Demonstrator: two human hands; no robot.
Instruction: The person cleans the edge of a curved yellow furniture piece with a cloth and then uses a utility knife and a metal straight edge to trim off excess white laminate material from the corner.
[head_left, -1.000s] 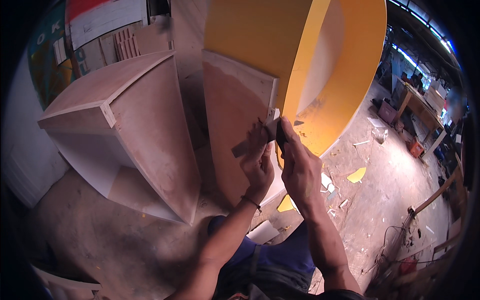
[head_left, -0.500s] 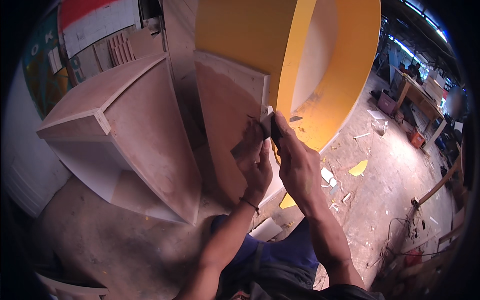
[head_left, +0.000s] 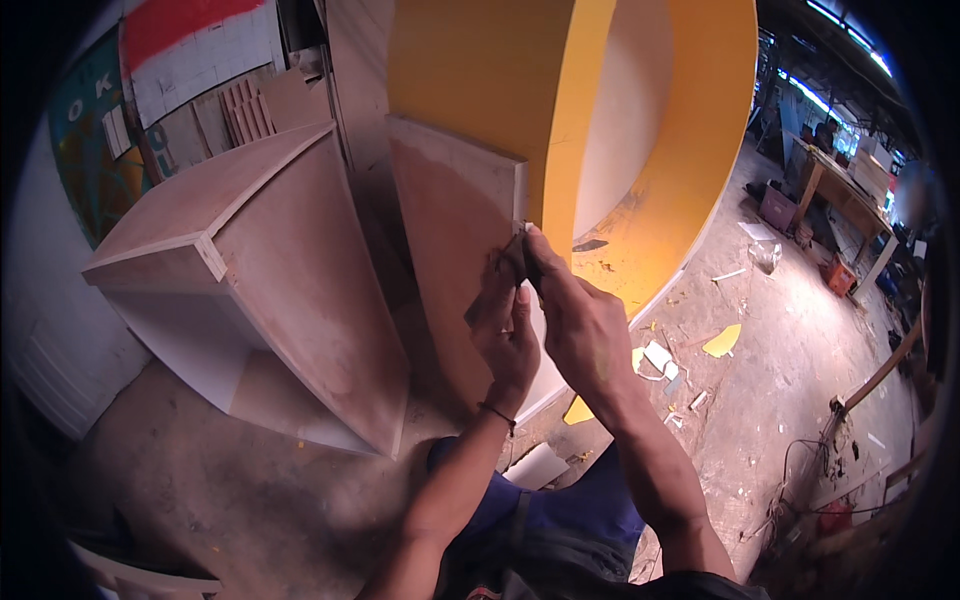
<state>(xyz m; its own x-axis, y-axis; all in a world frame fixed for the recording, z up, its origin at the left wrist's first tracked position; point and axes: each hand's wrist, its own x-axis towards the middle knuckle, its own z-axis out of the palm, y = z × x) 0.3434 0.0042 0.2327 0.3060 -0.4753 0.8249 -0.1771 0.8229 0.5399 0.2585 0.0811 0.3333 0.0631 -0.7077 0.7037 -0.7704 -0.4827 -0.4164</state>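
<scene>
A tall wooden piece stands before me, with a bare brown panel (head_left: 440, 230) against yellow sides (head_left: 470, 100). My right hand (head_left: 590, 335) grips a dark flat scraper-like tool (head_left: 535, 268) at the panel's right edge, index finger stretched along it. Just to its left, my left hand (head_left: 508, 350) is closed around a dark flat plate (head_left: 485, 305), thumb upward; its fingers are mostly hidden in shadow. Both hands nearly touch each other. Dark smudges mark the panel beside them. A pale bit shows at the tool's tip, by the panel edge.
On the left stands another unpainted wooden box (head_left: 310, 270) with an open white inside. Yellow and white scraps (head_left: 722, 340) litter the concrete floor (head_left: 780, 400) at right. Farther off are a workbench (head_left: 845, 195), an orange container (head_left: 838, 277) and loose cables (head_left: 815, 445).
The view has shifted slightly, moving the yellow piece left in the picture. My hands stay at the panel edge; the tool's pale face, visible before, is now turned mostly out of sight.
</scene>
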